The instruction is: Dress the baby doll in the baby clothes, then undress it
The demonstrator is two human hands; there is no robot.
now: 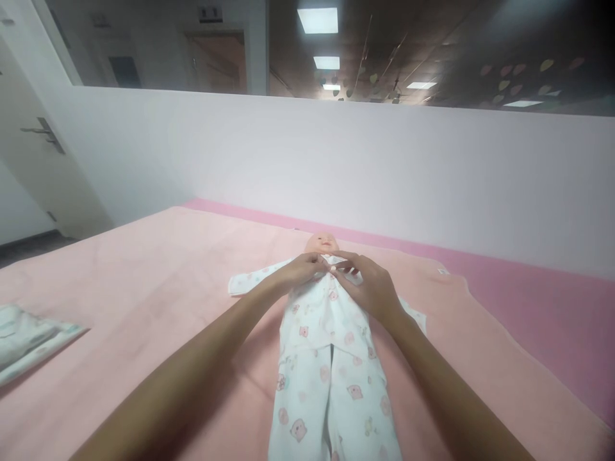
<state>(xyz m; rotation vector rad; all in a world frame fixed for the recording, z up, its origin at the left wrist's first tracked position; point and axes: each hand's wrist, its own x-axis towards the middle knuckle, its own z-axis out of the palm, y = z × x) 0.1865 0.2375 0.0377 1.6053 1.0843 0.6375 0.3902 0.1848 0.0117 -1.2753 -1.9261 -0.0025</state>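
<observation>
A baby doll [323, 242] lies on its back, its head toward the wall. It wears a white printed top [314, 320] and matching trousers [298, 410] with small pink animal faces. At the top's front, just below the doll's chin, my left hand [306, 267] pinches the cloth near the neckline. My right hand [368, 282] is closed on the same front opening, its thumb and fingertips at a small pale button or snap [332, 269]. The fingertips of both hands nearly meet. One sleeve [259, 276] stretches out to the left; the other is partly behind my right wrist.
A peach blanket [192, 256] covers the pink padded surface [542, 307]. Folded white printed cloth [33, 339] lies at the left edge. Behind the doll stands a white half wall [336, 166] with glass above it. A door [43, 134] is at the far left.
</observation>
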